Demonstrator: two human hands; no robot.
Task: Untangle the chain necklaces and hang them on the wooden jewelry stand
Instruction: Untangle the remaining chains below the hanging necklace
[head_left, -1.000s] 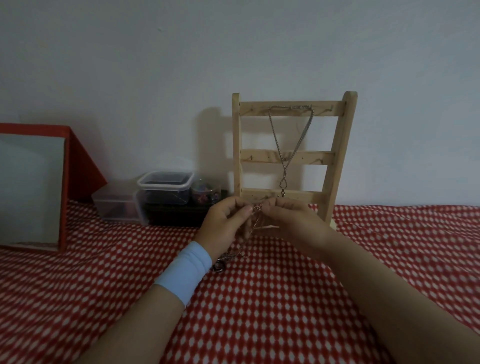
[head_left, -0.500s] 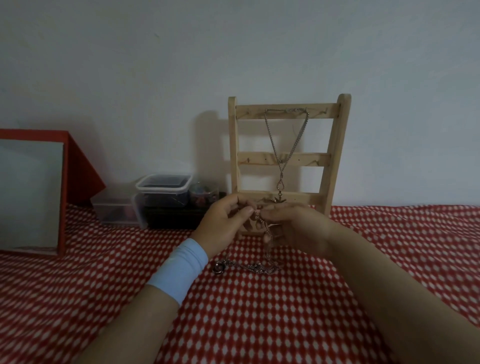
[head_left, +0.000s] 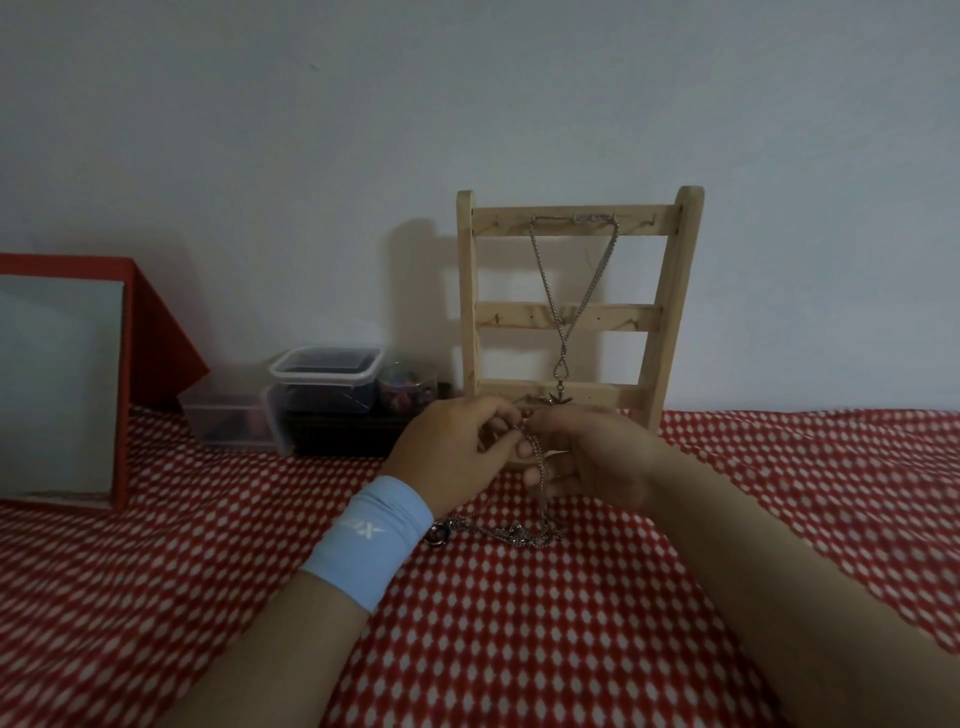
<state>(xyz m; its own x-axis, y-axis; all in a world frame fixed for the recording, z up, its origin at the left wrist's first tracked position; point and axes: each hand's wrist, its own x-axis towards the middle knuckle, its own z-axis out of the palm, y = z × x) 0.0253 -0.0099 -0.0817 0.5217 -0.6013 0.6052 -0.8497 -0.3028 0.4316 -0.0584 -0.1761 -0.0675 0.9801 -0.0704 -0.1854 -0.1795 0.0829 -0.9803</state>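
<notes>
A wooden jewelry stand leans against the wall, with one silver necklace hung from its top rail and a bird pendant at the bottom. In front of its base, my left hand, with a light blue wristband, and my right hand pinch a tangled silver chain between their fingertips. The chain drops from my fingers to a small heap on the red checked cloth, with a round pendant lying by my left wrist.
Clear plastic containers and a small jar of beads stand left of the stand by the wall. A red-framed mirror leans at the far left. The red-and-white checked cloth covers the whole surface.
Both hands have lowered slightly and the chain has dropped further, so more of it now lies in a heap on the cloth. The stand has not moved.
</notes>
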